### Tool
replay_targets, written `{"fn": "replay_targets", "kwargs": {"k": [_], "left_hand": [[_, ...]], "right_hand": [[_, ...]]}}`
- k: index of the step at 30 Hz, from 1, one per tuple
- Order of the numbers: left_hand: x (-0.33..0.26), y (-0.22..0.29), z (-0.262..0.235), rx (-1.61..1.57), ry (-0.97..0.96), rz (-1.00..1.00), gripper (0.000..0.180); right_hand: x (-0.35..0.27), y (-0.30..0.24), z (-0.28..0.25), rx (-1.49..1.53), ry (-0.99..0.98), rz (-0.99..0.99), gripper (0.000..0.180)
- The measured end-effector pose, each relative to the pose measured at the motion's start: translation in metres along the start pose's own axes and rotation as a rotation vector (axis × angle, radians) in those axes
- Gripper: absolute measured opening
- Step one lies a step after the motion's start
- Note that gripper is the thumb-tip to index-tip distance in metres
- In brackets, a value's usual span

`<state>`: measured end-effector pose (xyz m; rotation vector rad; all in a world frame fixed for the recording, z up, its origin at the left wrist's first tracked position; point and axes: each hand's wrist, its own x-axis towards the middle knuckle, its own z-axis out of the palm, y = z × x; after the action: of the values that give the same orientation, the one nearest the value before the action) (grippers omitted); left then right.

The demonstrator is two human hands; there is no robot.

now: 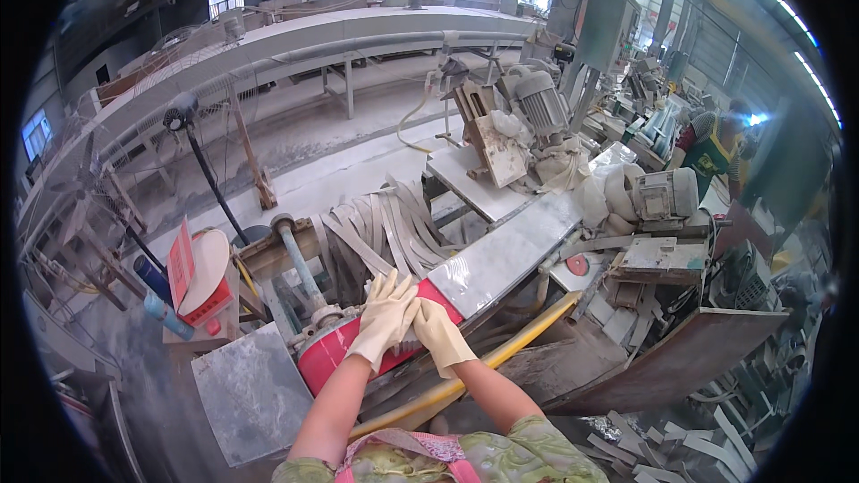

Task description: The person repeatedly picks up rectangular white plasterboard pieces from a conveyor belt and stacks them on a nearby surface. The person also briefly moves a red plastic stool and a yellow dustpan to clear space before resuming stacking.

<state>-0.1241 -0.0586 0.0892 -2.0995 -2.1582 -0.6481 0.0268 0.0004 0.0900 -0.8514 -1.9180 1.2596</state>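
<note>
Both my hands wear cream rubber gloves and meet over the red belt [334, 356] of a belt grinding machine. My left hand [385, 315] lies over the belt with its fingers stretched out and slightly apart. Against it rests my right hand [439, 335], its fingers partly covered where the gloves overlap. A greyish patch shows between the palms; whether it is a workpiece or part of the belt I cannot tell. Just beyond my hands, a flat grey metal plate [506, 255] runs away to the upper right. A bundle of grey used belts [385, 228] hangs beside it.
A yellow bar [528, 334] crosses in front of me. Motors [543, 100] and a brown board [680, 362] stand right, above scattered offcuts [707, 447]. To the left are a grey slab [253, 394], a red box [201, 309] and a blue can [167, 317]. A co-worker [711, 156] is far right.
</note>
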Motion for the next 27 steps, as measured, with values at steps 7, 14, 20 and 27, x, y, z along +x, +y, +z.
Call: {"fn": "replay_targets", "kwargs": {"k": [7, 14, 20, 27], "left_hand": [[0.010, 0.005, 0.004, -0.109, 0.058, -0.167, 0.044], [0.016, 0.015, 0.012, -0.073, 0.201, -0.150, 0.042], [0.003, -0.001, 0.010, 0.029, 0.198, -0.132, 0.052], [0.014, 0.005, 0.013, 0.092, 0.047, -0.022, 0.051]], "right_hand": [[0.018, 0.075, -0.074, -1.096, 0.066, -0.047, 0.081], [0.037, 0.099, -0.080, -1.250, -0.091, -0.213, 0.061], [0.043, 0.025, -0.063, -0.165, 0.007, 0.025, 0.031], [0.029, 0.041, -0.023, 0.211, -0.187, 0.189, 0.032]]}}
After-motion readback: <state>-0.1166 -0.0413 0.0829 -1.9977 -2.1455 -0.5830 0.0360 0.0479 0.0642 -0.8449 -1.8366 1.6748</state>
